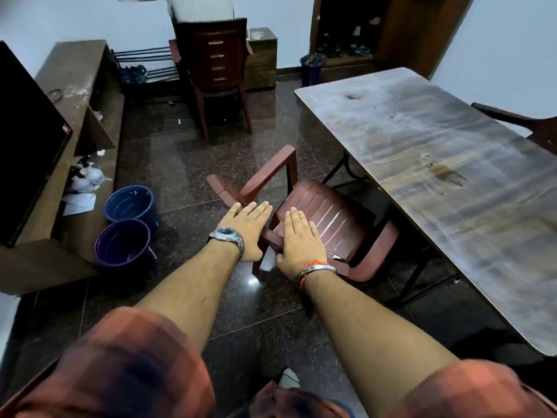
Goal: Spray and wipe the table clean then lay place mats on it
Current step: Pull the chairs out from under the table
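Left hand (247,226) and right hand (301,241) both lie flat, fingers straight and close together, on the tilted red-brown plastic chair (328,215) near centre. The left is on the corner by the armrest and the right on the slatted panel, thumb at the edge, can't tell if it hooks under. Table (422,134) runs near-to-far along the right, just beside the chair, top streaked and stained, right side cut off by the frame; second chair (536,125) beyond it shows only an armrest, and two buckets (153,215) sit on the floor at left.
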The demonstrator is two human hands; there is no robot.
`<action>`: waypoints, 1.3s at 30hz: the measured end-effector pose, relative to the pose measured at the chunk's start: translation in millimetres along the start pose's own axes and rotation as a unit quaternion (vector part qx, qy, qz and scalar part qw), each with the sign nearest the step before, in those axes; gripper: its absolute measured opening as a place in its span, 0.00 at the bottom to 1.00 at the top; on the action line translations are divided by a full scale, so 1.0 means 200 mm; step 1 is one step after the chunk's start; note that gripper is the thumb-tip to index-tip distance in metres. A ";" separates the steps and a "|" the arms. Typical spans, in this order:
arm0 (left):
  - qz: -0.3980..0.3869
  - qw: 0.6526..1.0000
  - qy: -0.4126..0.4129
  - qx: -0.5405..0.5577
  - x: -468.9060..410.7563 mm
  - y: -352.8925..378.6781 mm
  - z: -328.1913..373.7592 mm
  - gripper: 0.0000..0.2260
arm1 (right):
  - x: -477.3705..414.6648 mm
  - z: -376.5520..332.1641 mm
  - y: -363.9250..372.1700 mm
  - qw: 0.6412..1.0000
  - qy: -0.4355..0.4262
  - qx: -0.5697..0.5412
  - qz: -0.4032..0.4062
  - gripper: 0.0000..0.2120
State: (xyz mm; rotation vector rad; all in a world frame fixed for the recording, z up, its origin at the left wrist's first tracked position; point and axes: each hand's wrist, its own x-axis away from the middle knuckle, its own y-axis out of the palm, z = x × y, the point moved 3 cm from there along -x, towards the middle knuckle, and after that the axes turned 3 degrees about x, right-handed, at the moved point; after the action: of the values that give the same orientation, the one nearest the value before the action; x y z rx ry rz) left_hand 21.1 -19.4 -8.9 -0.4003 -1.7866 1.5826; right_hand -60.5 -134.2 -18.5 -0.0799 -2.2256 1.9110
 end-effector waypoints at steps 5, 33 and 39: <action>-0.015 0.998 0.055 -0.040 -0.15 0.01 -0.06 0.30 | -0.13 -0.06 0.04 0.998 0.019 -0.022 -0.053 0.38; -0.028 0.875 0.439 -0.203 -0.21 -0.05 -0.58 0.11 | -0.19 -0.80 0.08 0.939 0.340 -0.034 -0.022 0.12; -0.021 0.880 0.433 -0.195 -0.30 -0.07 -0.55 0.09 | -0.25 -0.73 0.06 0.941 0.336 -0.036 -0.016 0.11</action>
State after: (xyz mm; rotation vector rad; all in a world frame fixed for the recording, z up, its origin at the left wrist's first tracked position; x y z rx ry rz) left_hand 139.7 20.6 -13.9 -1.0581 -1.3432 0.7651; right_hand 14.4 1.0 -15.7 -0.6054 -1.8022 1.4746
